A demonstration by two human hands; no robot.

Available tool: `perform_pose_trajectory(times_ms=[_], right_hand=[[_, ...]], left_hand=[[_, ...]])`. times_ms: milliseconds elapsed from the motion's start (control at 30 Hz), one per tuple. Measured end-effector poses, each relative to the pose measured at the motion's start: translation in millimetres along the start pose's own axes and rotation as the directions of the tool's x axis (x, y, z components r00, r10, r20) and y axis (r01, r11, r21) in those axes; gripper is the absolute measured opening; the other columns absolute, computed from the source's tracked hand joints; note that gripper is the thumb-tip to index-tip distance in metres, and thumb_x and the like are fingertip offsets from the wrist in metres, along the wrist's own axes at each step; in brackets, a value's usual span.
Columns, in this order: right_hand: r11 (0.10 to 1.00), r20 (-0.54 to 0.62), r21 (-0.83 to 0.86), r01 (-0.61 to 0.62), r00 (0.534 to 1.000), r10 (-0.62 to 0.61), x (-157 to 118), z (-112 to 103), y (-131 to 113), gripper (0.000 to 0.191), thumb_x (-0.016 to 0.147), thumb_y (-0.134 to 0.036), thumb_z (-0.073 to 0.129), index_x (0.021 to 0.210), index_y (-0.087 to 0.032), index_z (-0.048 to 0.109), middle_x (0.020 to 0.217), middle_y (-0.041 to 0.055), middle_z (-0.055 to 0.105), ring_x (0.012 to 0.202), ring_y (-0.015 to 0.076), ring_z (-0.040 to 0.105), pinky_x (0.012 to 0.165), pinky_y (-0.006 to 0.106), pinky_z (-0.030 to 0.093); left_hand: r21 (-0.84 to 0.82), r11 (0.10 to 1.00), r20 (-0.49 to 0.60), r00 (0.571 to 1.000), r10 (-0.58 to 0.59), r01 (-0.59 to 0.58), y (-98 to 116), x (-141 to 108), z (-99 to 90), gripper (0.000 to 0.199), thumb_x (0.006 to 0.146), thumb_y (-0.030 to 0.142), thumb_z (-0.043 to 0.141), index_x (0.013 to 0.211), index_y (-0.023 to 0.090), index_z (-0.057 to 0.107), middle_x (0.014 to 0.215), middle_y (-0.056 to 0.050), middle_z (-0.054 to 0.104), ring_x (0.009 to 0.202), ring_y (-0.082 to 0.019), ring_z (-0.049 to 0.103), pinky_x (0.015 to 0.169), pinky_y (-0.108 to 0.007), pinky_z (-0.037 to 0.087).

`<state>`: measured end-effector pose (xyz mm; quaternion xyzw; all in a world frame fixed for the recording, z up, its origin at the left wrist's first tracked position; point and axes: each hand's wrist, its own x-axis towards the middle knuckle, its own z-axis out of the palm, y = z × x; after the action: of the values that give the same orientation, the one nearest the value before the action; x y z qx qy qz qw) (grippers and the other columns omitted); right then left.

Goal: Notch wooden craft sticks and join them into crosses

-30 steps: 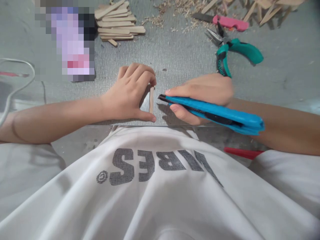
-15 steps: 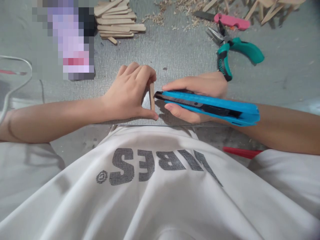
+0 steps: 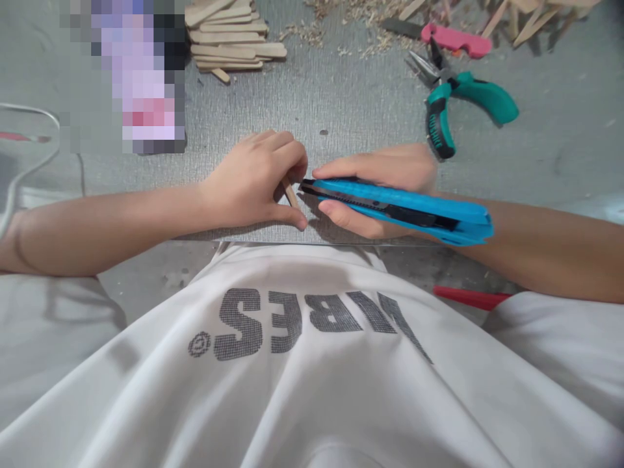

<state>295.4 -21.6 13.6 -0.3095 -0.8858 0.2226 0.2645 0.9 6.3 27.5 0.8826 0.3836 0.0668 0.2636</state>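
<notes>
My left hand [image 3: 260, 179] grips a short wooden craft stick [image 3: 290, 194] between thumb and curled fingers, close to the table's near edge. The stick leans, its upper end hidden under my fingers. In my right hand [image 3: 375, 166] lies a blue utility knife [image 3: 404, 209], its handle running back over the wrist. The dark tip of the knife points left at the stick, just beside my left fingers; whether it touches the wood I cannot tell.
A pile of craft sticks [image 3: 231, 39] lies at the back left. Wood shavings [image 3: 361, 39], a pink-handled folding tool [image 3: 455, 40] and green-handled pliers [image 3: 441, 97] are at the back right. A white cable [image 3: 32, 169] loops at the far left.
The craft stick has gone from nearly upright in the view to slanted, and my left fingers have curled in more. The knife has shifted slightly left.
</notes>
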Motion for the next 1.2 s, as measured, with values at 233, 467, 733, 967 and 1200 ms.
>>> perform_pose_trajectory(times_ms=[233,467,733,967,1200], right_hand=[[0.999,-0.031,-0.042,0.023,0.999,-0.025,-3,-5,2,0.038,0.122,-0.054,0.073,0.144,-0.031,0.093,0.113,0.0047,0.099,0.096,0.0277,0.096,0.09,0.037,0.075],[1.0,-0.028,-0.018,0.015,0.999,-0.015,-3,-6,1,0.036,0.122,-0.053,0.075,0.143,-0.031,0.094,0.113,0.0047,0.099,0.098,0.0273,0.096,0.09,0.035,0.073],[0.987,-0.065,0.017,0.157,0.986,-0.155,-2,-2,0,0.03,0.118,-0.039,0.082,0.147,-0.033,0.09,0.116,0.0023,0.1,0.096,0.0255,0.097,0.087,0.035,0.075],[0.987,-0.043,0.012,0.163,0.986,-0.162,-2,3,3,0.035,0.121,-0.046,0.078,0.152,-0.035,0.089,0.119,0.0021,0.1,0.098,0.0262,0.098,0.089,0.037,0.079],[0.994,-0.009,-0.03,0.106,0.994,-0.106,0,5,1,0.035,0.122,-0.046,0.075,0.152,-0.033,0.089,0.116,0.0049,0.099,0.096,0.0265,0.096,0.093,0.037,0.08]], left_hand=[[-0.19,0.982,0.034,0.999,0.015,-0.008,-15,-1,-18.1,0.039,0.106,0.038,0.087,0.143,0.027,0.086,0.142,-0.01,0.091,0.116,-0.028,0.086,0.104,-0.044,0.067],[-0.151,0.986,0.074,0.994,0.084,-0.072,-12,1,-36.0,0.036,0.111,0.023,0.062,0.132,0.02,0.092,0.125,-0.009,0.095,0.099,-0.021,0.074,0.101,-0.042,0.061],[-0.029,0.999,0.162,0.986,-0.027,0.032,1,0,-31.0,0.033,0.112,0.022,0.063,0.118,0.022,0.095,0.103,-0.004,0.09,0.09,-0.022,0.073,0.091,-0.038,0.05],[-0.031,0.997,0.166,0.984,-0.059,0.065,9,0,-31.6,0.034,0.113,0.018,0.058,0.112,0.021,0.092,0.098,-0.004,0.086,0.087,-0.021,0.066,0.09,-0.037,0.046],[-0.028,0.995,0.166,0.982,-0.086,0.092,17,-1,-32.9,0.034,0.114,0.018,0.055,0.114,0.018,0.09,0.09,-0.003,0.076,0.082,-0.02,0.055,0.09,-0.038,0.043]])
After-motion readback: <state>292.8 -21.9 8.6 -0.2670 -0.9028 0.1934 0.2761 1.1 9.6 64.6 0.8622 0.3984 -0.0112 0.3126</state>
